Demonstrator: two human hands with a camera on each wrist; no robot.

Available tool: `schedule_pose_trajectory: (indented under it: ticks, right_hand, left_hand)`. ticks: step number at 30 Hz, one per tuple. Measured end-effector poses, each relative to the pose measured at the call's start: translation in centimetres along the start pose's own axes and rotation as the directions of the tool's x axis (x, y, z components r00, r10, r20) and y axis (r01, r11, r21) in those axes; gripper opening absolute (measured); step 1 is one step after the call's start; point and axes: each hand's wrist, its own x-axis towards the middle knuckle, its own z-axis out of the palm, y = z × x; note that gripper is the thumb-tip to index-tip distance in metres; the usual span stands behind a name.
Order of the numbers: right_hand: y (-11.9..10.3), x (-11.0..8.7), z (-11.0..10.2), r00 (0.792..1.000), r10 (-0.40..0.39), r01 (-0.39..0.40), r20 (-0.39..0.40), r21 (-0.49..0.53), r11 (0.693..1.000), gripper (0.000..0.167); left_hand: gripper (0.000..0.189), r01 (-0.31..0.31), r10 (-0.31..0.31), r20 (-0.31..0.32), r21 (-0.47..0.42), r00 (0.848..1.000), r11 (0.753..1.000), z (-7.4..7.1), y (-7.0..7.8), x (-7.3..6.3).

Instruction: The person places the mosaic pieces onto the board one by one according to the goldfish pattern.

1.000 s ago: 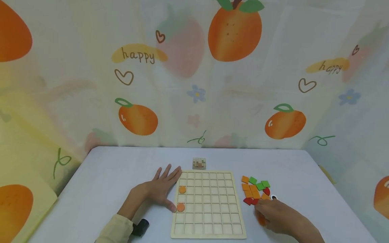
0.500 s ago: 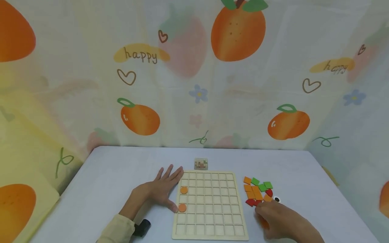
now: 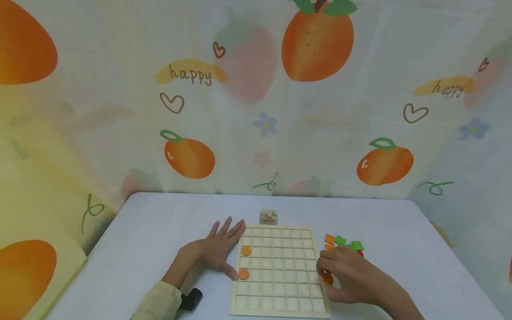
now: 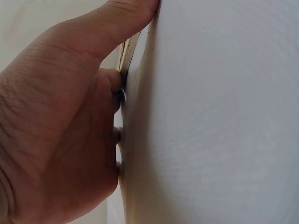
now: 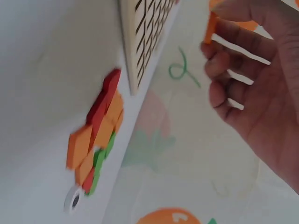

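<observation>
I have the r. hand pinching an orange pc edgewise near the board's right side, prob. so its face is free; l. hand is splayed wide against the left rim, prob. anti-slip. Small card sits behind, maybe for ref.

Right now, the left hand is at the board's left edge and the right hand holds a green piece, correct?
Not quite: the piece in the right hand is orange, as the right wrist view shows. The left hand is indeed at the board's left edge.
</observation>
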Motion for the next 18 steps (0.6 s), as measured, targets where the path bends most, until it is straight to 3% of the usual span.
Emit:
schedule_pose_trajectory:
  ticks: [3,6,12,18]
  right_hand:
    - [-0.5,1.7,0.2,0.996,-0.063,0.065,-0.057,0.032,0.997,0.033]
    - [-1.0,3.4,0.4,0.996,-0.077,0.079,-0.047,0.056,0.995,0.029]
    - [-1.8,6.1,1.2,0.997,-0.023,0.015,0.078,0.106,0.994,0.018]
    - [-2.6,8.6,2.3,0.979,0.029,-0.066,0.200,0.184,0.981,0.010]
  left_hand:
    - [0.139,0.013,-0.013,0.005,0.000,1.000,1.000,0.0,0.3,0.1]
    - [0.138,0.021,-0.021,0.006,0.000,1.000,1.000,0.0,0.4,0.0]
    - [0.138,0.031,-0.031,0.013,0.012,0.999,0.999,0.0,0.6,-0.1]
    - [0.137,0.034,-0.034,0.005,0.017,0.999,0.999,-0.1,0.6,-0.1]
